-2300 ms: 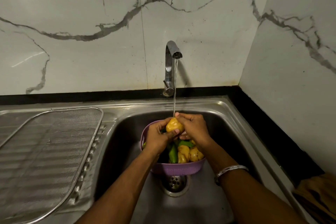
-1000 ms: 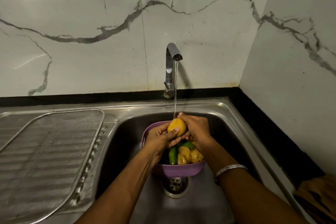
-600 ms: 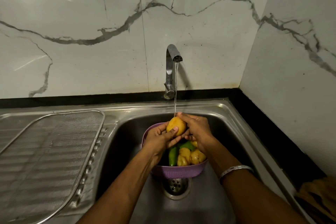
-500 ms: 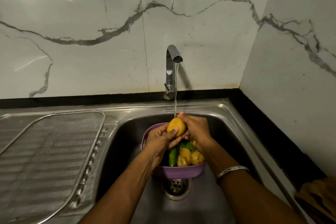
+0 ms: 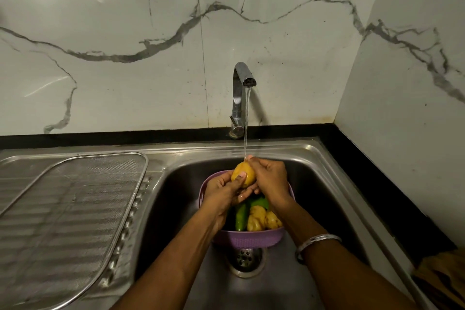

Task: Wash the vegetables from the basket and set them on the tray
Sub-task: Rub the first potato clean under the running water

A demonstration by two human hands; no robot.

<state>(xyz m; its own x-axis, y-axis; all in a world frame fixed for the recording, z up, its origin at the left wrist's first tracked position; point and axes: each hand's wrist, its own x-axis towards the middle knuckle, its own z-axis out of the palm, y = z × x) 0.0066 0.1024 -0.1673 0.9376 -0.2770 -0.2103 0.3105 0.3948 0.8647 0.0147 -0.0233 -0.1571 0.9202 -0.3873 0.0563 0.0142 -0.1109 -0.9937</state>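
A yellow potato [image 5: 245,173] is under the thin stream of running water, above the purple basket [image 5: 247,238] that stands in the sink basin. My left hand [image 5: 220,192] grips the potato from below with the thumb across its front. My right hand [image 5: 270,178] wraps it from the right and top. More potatoes [image 5: 264,220] and green vegetables [image 5: 242,216] lie in the basket. The mesh tray [image 5: 68,214] lies on the draining board at the left with nothing on it.
The chrome tap [image 5: 240,98] stands at the back of the steel sink [image 5: 314,184], water running. The drain [image 5: 245,258] shows just in front of the basket. Marble walls close in behind and to the right. A brown cloth [image 5: 442,277] lies at the lower right.
Both hands have kept the potato under the stream, turning and rubbing it slightly. The basket and tray have not moved.
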